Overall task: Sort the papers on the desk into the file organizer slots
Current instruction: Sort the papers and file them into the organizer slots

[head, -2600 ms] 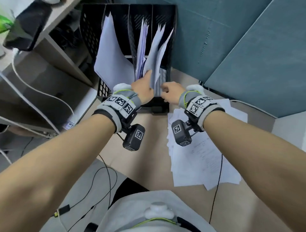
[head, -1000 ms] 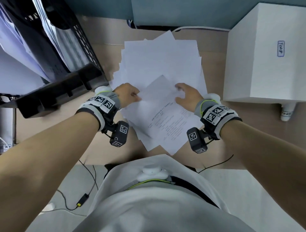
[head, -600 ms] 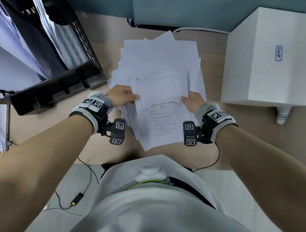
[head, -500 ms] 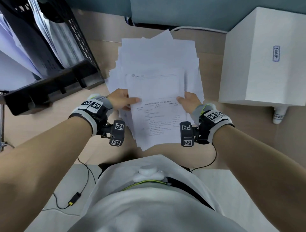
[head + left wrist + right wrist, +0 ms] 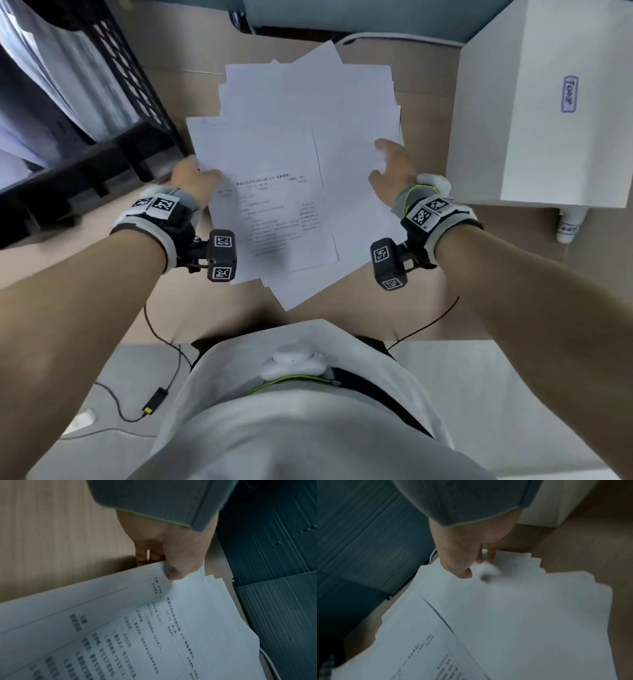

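Beige wooden surface (image 5: pixel 428 102) carries loose white paper stack (image 5: pixel 308 92). Left hand (image 5: pixel 191 181) pinches printed white sheet (image 5: pixel 274 205), likely for black mesh file organizer (image 5: pixel 113 68). Right hand (image 5: pixel 394 171) open, fingers relaxed over stack.

the printed sheet (image 5: pixel 270 205) hides the left hand (image 5: pixel 191 181)'s fingers in the head view, and its text is too small to read there. the file organizer (image 5: pixel 85 113) is cut off by the left and top edges, so its slots cannot be counted. the right hand (image 5: pixel 464 550)'s fingertips are motion-blurred in the right wrist view, leaving their contact with the paper stack (image 5: pixel 539 608) unclear.
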